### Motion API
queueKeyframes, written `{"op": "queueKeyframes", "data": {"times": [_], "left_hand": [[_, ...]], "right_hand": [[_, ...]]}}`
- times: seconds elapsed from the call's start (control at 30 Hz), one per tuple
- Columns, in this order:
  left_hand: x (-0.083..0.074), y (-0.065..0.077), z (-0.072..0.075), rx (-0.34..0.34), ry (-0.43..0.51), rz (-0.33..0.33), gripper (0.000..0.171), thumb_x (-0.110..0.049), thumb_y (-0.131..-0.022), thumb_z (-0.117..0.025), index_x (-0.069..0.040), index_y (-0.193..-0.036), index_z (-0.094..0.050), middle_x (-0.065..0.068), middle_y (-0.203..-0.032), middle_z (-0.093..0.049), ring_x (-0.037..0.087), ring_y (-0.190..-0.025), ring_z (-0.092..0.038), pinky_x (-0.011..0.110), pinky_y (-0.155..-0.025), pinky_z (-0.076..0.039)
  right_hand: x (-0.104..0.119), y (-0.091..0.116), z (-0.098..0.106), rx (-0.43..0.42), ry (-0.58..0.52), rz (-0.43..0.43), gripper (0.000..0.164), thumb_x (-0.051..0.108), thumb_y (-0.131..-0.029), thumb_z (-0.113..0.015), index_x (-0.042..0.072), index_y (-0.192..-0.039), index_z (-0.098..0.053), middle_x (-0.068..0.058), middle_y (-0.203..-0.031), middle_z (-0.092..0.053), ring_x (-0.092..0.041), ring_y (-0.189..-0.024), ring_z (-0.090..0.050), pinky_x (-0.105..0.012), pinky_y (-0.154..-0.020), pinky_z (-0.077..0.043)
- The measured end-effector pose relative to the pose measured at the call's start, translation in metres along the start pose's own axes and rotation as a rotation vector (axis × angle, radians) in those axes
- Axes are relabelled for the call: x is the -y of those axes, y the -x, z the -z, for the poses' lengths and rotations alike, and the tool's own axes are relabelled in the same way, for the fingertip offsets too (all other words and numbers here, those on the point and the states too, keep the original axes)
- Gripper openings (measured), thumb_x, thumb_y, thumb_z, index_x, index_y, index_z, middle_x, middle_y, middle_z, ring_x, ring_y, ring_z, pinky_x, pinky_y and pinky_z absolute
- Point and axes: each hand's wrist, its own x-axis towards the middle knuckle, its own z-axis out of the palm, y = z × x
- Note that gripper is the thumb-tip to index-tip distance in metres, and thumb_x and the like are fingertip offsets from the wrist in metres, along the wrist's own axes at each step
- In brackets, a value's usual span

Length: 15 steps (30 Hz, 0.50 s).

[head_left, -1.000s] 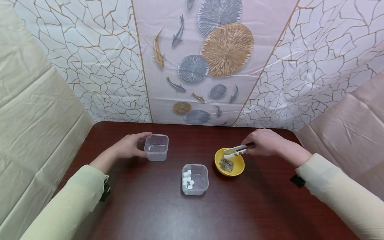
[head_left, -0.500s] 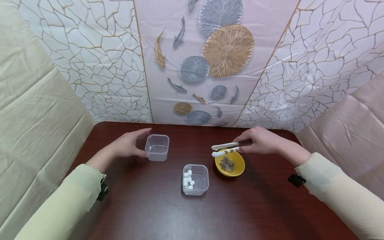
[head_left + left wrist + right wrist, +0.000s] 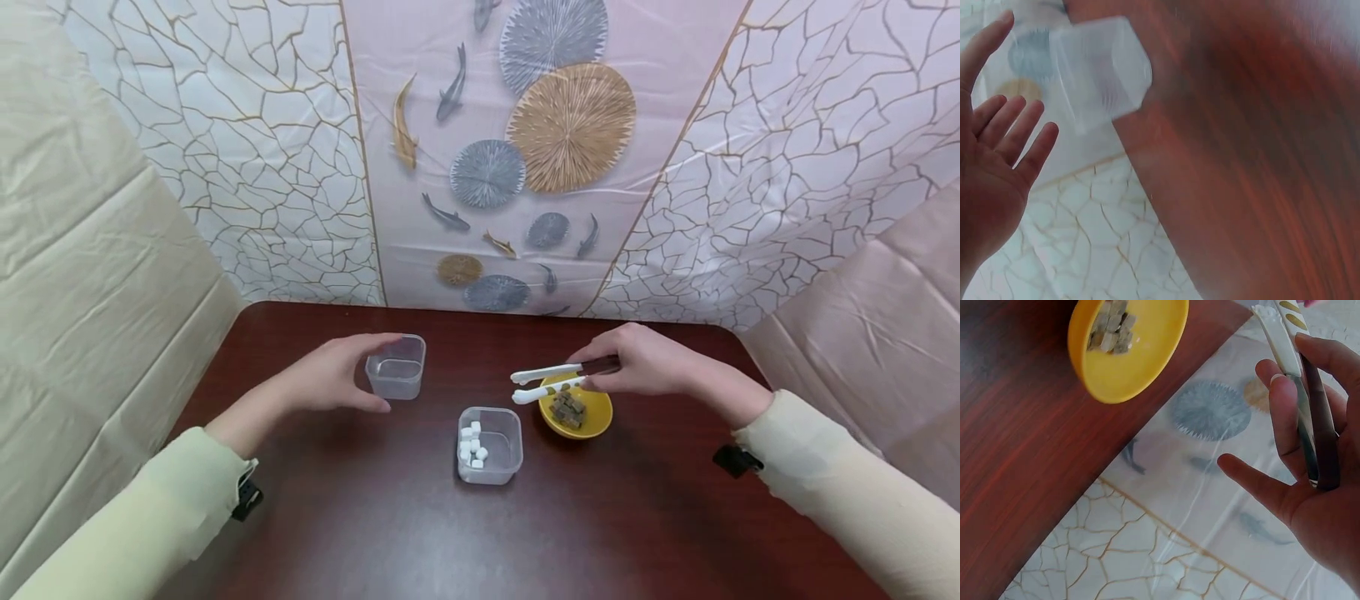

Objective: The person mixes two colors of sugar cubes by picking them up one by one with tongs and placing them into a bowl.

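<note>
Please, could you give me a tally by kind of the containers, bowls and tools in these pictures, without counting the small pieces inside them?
Clear plastic containers: 2 (the far one and the near one)
Yellow bowl: 1
Tongs: 1 pair
Total: 4

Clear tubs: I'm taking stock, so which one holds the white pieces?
The tub beside the yellow bowl: white pieces lie along its left side, while the other tub, by the left hand, shows none inside.
</note>
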Motion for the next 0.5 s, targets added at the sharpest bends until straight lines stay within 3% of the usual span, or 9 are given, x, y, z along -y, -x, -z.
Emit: {"op": "queueKeyframes", "data": {"times": [0.23,0.5], "left_hand": [[-0.024,0.002,-0.029,0.063,0.0,-0.051,0.1,-0.036,-0.077,-0.097,-0.011,-0.16,-0.049,0.011,-0.157,-0.057,0.031,-0.14,-0.059,0.054,-0.116,-0.047],[-0.038,0.002,-0.069,0.041,0.013,-0.119,0.1,-0.039,-0.075,-0.098,-0.014,-0.159,-0.051,0.005,-0.157,-0.058,0.026,-0.143,-0.057,0.048,-0.118,-0.046]], "right_hand": [[0.015,-0.005,-0.011,-0.002,-0.028,0.063,0.025,0.019,-0.095,-0.08,0.016,-0.12,-0.082,0.013,-0.093,-0.071,-0.008,-0.075,-0.059,-0.024,-0.066,-0.049],[0.029,-0.003,-0.025,-0.047,0.04,0.129,0.023,0.017,-0.092,-0.081,0.019,-0.115,-0.081,0.01,-0.095,-0.075,-0.003,-0.08,-0.062,-0.029,-0.071,-0.055]]}}
